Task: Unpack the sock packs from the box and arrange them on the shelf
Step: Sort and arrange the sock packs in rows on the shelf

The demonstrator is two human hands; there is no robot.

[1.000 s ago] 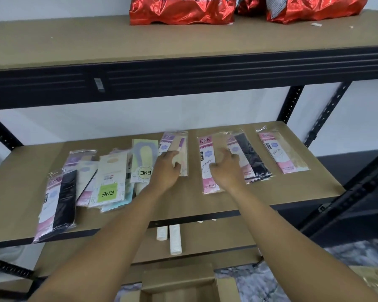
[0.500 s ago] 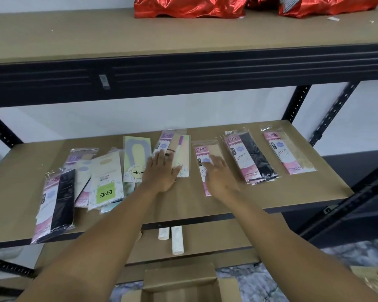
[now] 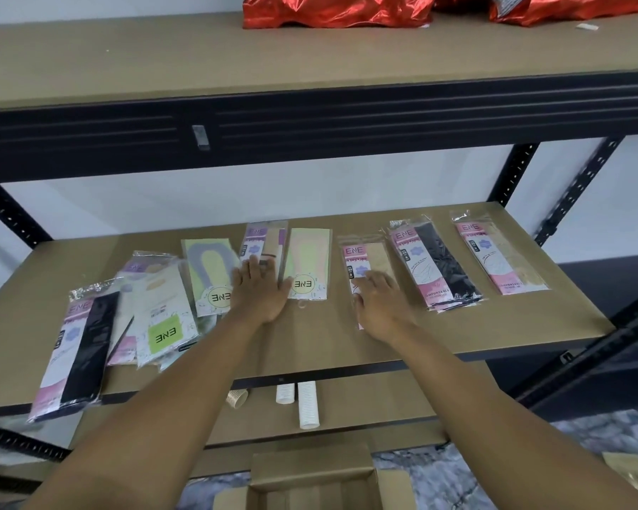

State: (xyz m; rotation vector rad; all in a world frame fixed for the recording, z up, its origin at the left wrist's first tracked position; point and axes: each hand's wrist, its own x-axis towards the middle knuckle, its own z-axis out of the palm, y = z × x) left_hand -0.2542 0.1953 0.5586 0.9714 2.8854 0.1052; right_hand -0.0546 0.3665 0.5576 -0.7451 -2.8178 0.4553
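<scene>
Several sock packs lie flat on the middle shelf (image 3: 310, 344) of a dark metal rack, long sides running front to back.

Right part of the shelf, three packs in a spaced row:
- pink-and-beige pack (image 3: 498, 257), nearest the right end
- pink-and-black pack (image 3: 435, 266), beside it but not touching
- pink-labelled beige pack (image 3: 365, 257), under the right hand (image 3: 380, 303), whose fingers are spread and pressed flat on its lower half

Centre:
- pale green pack (image 3: 308, 263) with a round ENE label
- purple-labelled pack (image 3: 264, 241) just left of it, under the left hand (image 3: 260, 292); the fingers are straight and together, palm down, and the thumb reaches the green pack's edge
- yellow-and-grey pack (image 3: 210, 274), close on the hand's left

Left part:
- loose overlapping pile (image 3: 163, 325), with a green-labelled pack on top
- black-sock pack (image 3: 74, 347) at the far left, its front end overhanging the shelf edge

Other stock:
- cardboard box (image 3: 310, 480), flaps open, on the floor below; its contents cannot be seen
- paper cup stacks (image 3: 307, 404) lying on the lower shelf (image 3: 365, 410)
- red foil bags (image 3: 336, 9) on the upper shelf (image 3: 126, 60)
</scene>
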